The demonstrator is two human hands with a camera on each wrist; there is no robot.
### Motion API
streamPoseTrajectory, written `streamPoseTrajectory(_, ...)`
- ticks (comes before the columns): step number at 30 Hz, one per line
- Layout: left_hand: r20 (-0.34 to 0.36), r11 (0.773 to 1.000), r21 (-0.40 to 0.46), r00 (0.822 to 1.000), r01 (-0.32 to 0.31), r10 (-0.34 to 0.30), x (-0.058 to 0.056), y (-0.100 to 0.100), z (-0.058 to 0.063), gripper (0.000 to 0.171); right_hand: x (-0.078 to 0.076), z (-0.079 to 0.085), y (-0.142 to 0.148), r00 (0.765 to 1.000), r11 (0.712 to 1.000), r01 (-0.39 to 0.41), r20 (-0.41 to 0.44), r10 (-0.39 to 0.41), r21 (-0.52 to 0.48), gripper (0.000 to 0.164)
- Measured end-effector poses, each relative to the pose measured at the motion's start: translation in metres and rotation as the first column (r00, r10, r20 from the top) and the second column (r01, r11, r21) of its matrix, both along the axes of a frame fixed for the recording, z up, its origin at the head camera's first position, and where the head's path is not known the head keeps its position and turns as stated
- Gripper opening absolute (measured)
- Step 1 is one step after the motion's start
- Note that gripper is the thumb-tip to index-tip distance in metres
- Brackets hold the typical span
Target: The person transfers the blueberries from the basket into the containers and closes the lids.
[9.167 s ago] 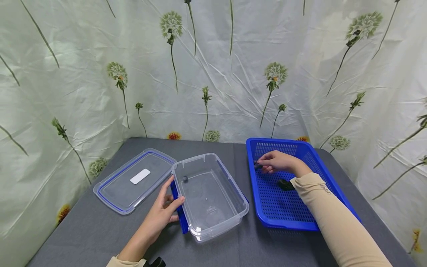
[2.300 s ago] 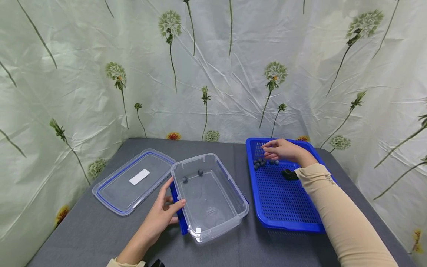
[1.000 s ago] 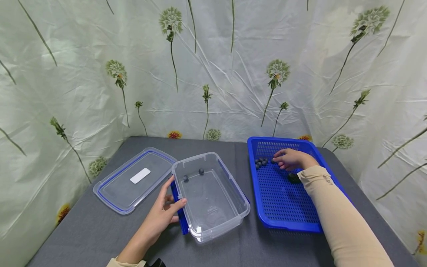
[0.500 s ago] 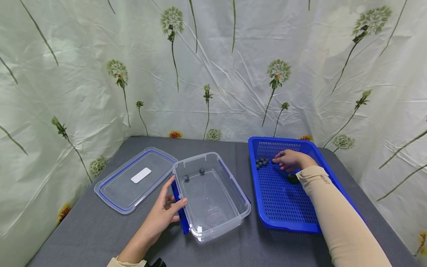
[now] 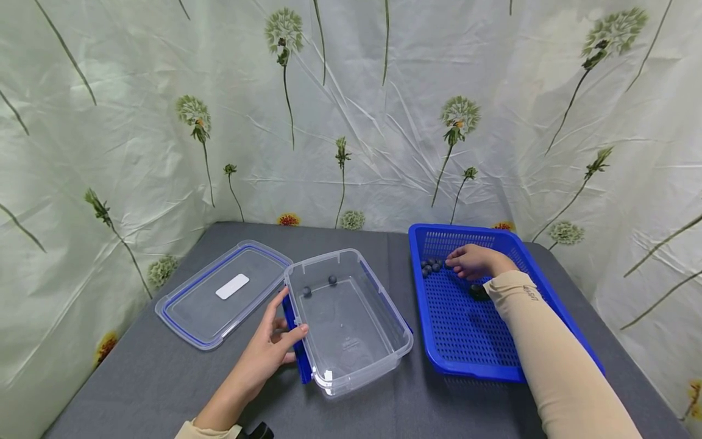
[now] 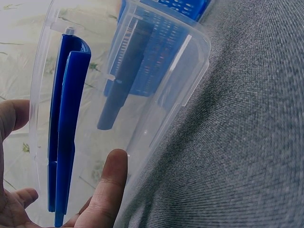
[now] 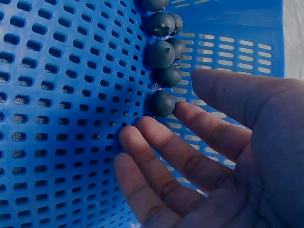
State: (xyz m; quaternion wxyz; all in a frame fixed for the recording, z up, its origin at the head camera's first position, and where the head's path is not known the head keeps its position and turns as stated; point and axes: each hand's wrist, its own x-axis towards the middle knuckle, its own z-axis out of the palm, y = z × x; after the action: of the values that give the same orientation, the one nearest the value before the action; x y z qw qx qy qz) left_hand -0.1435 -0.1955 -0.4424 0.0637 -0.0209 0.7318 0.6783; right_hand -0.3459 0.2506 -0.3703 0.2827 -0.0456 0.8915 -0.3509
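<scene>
My left hand (image 5: 269, 350) holds the clear plastic food container (image 5: 351, 323) by its left side, thumb over the rim beside a blue latch (image 6: 69, 123). Two blueberries (image 5: 332, 280) lie at the far left of its floor. My right hand (image 5: 477, 261) is down in the blue plastic basket (image 5: 466, 369), by its far end. In the right wrist view, one fingertip touches a blueberry (image 7: 163, 103); the thumb is apart from it and the other fingers are extended. Several more blueberries (image 5: 431, 267) cluster along the basket wall, left of that hand.
The container's lid (image 5: 225, 296), with a blue seal and white label, lies flat behind and left of it. A grey cloth (image 5: 181, 384) covers the table. A flower-printed curtain (image 5: 351, 122) hangs behind. Black wrist cameras (image 5: 479, 292) are on both wrists.
The container held one blueberry at first and now holds two. My right hand has lowered from above the basket to the blueberries and since shifted only slightly. My left hand keeps its place.
</scene>
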Motion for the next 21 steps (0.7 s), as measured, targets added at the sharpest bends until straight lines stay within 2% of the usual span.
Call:
streamPoseTrajectory(8, -0.002, 1.000, -0.015, 1.000, 0.003, -0.003, 0.000, 0.000, 0.000, 0.090, -0.002, -0.004, -0.007, 1.000, 0.999, -0.013, -0.005, 0.013, -0.034, 0.049)
streamPoseTrajectory(15, -0.001, 1.000, -0.013, 1.000, 0.004, -0.004, -0.001, -0.001, 0.001, 0.089, -0.002, -0.003, -0.012, 1.000, 1.000, -0.012, -0.019, 0.012, -0.009, 0.049)
streamPoseTrajectory(21, 0.002, 1.000, -0.021, 1.000, 0.000, 0.000, -0.001, -0.001, 0.001, 0.088, -0.005, -0.005, -0.010, 0.999, 0.999, -0.025, -0.028, 0.024, -0.042, 0.049)
